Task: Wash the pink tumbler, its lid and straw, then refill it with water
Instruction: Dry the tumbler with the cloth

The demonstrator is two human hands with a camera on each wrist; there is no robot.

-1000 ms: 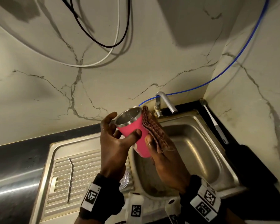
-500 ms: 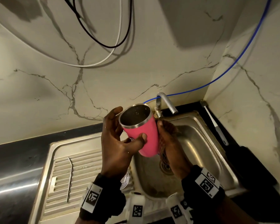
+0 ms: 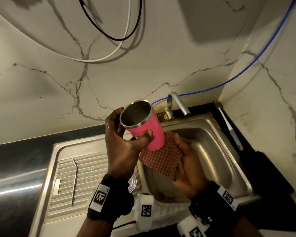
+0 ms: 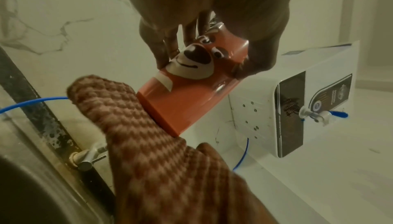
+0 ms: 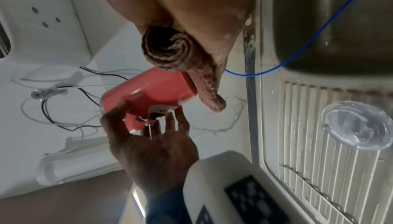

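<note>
My left hand (image 3: 125, 147) grips the pink tumbler (image 3: 143, 127) above the sink's left rim, thumb across its front, steel mouth tilted up and to the left. A bear face shows on the tumbler (image 4: 185, 96) in the left wrist view. My right hand (image 3: 190, 168) lies palm up under the tumbler's base and holds a brown checked cloth (image 3: 161, 158) against it. The cloth (image 5: 170, 49) is folded over in that hand. The bent metal straw (image 3: 74, 178) lies on the drainboard. The clear lid (image 5: 357, 123) rests on the drainboard too, mostly hidden behind my left wrist in the head view.
The steel sink basin (image 3: 212, 151) lies below both hands, with the tap (image 3: 176, 103) behind and a blue hose (image 3: 229, 81) running up the wall. A long-handled brush (image 3: 229, 127) lies on the dark counter at the right. A white water purifier (image 4: 297, 110) hangs on the wall.
My right hand has slid the cloth from the tumbler's right side down under its base, palm now turned up. The left hand has tipped the tumbler's mouth further toward me.
</note>
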